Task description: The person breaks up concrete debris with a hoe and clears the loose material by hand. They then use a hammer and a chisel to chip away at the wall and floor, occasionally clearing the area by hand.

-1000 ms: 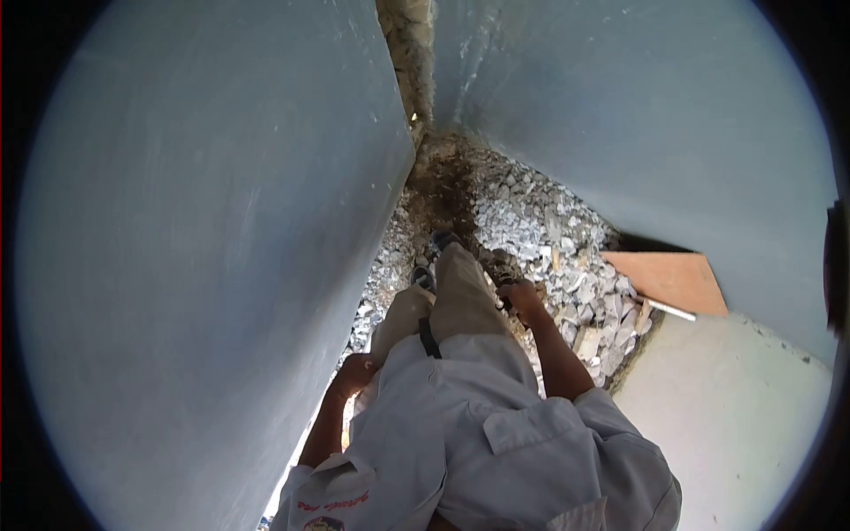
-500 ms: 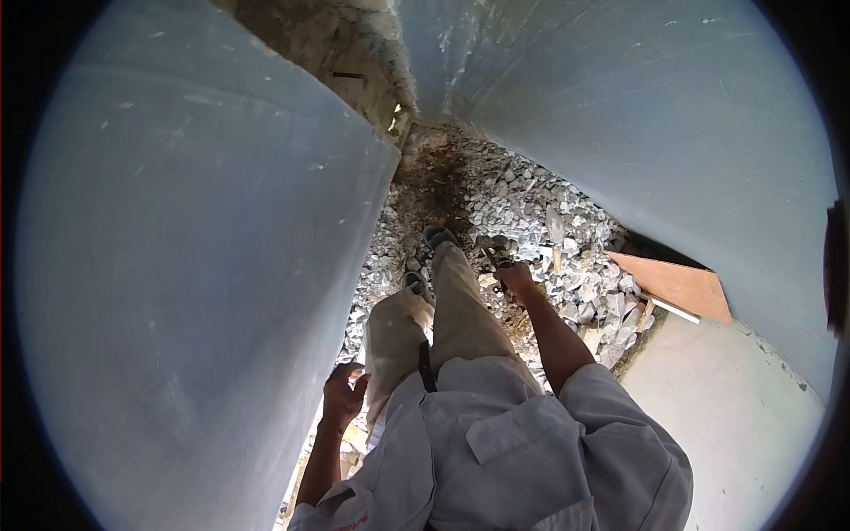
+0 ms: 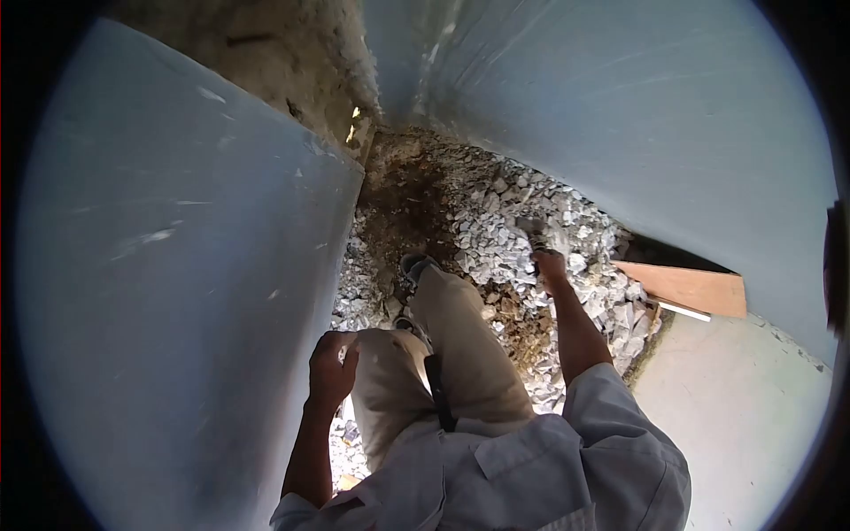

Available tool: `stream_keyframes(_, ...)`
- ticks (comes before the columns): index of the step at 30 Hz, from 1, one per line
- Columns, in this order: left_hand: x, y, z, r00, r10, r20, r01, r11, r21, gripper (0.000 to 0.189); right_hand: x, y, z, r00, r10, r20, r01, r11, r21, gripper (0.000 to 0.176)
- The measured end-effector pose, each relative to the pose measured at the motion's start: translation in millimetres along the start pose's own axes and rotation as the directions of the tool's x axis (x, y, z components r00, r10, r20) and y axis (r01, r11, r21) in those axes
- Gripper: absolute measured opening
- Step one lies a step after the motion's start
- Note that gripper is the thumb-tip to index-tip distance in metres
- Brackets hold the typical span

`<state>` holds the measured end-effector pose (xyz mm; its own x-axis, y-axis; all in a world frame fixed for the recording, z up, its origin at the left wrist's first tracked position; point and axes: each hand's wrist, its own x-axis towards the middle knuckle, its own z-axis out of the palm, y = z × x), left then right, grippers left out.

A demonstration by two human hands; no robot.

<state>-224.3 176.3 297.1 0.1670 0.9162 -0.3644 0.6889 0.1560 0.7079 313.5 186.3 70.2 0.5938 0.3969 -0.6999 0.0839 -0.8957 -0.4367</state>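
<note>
Right grip (image 3: 551,265) on tool (image 3: 534,232), rubble (image 3: 496,252), grey walls (image 3: 177,265)

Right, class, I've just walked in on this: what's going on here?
A person in pale work clothes stands on stone rubble in a narrow gap between the left wall and right wall. The right hand reaches over the rubble, gripping a dark object too blurred to identify. The left hand is beside the left wall, fingers curled; whether it holds anything is unclear. A wooden board lies beyond.

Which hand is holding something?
The right hand, stretched over the rubble, grips a dark tool; the left hand, curled beside the grey wall, shows nothing in it.
</note>
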Motion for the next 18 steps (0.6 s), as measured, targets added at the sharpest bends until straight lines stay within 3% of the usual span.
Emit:
stream_keyframes(1, 6, -13, 12, 1.0, 0.012, -0.006, -0.012, 1.0, -0.003, 0.018, 14, 2, 5, 0.997, -0.036, -0.07, 0.034, 0.999, -0.029, 0.02)
stream_keyframes(3, 12, -38, 35, 0.999, 0.024, -0.029, -0.024, 1.0, -0.001, 0.019, 46, 16, 17, 0.993, 0.044, -0.106, -0.031, 0.992, 0.121, 0.018)
stream_keyframes(5, 15, -67, 54, 0.999, 0.019, 0.027, -0.02, 0.998, 0.061, 0.029, 80, 42, 26, 0.999, 0.041, 0.018, -0.044, 0.965, 0.26, 0.024)
stream_keyframes(7, 21, -79, 79, 0.999, 0.047, 0.008, -0.048, 0.996, 0.08, 0.034, 83, 55, 40, 1.0, 0.003, 0.014, -0.006, 0.97, 0.242, 0.035)
stream_keyframes(8, 26, -90, 90, 0.997, 0.075, 0.003, -0.075, 0.992, 0.097, 0.038, 86, 69, 52, 0.997, 0.059, -0.053, -0.044, 0.965, 0.257, 0.043)
stream_keyframes(10, 40, -107, 106, 0.988, 0.135, -0.08, -0.126, 0.986, 0.112, 0.038, 75, 98, 65, 0.987, -0.005, -0.16, 0.038, 0.979, 0.201, 0.068)
stream_keyframes(11, 50, -117, 113, 0.976, 0.173, -0.131, -0.158, 0.98, 0.118, 0.038, 72, 122, 63, 0.997, -0.026, -0.074, 0.045, 0.964, 0.26, 0.072)
stream_keyframes(12, 60, -129, 119, 0.966, 0.2, -0.162, -0.186, 0.978, 0.099, 0.038, 63, 133, 62, 0.991, -0.11, -0.08, 0.117, 0.989, 0.095, 0.05)
stream_keyframes(13, 71, -140, 124, 0.959, 0.224, -0.173, -0.208, 0.973, 0.104, 0.038, 67, 167, 58, 0.965, -0.247, -0.084, 0.25, 0.968, 0.025, 0.039)
stream_keyframes(15, 88, -159, 129, 0.948, 0.26, -0.181, -0.242, 0.963, 0.116, 0.037, 77, 239, 49, 0.858, -0.506, -0.086, 0.495, 0.861, -0.119, 0.032)
stream_keyframes(18, 100, -189, 128, 0.947, 0.249, -0.202, -0.257, 0.966, -0.014, 0.038, 14, 264, 43, 0.949, -0.296, -0.107, 0.295, 0.955, -0.026, 0.031)
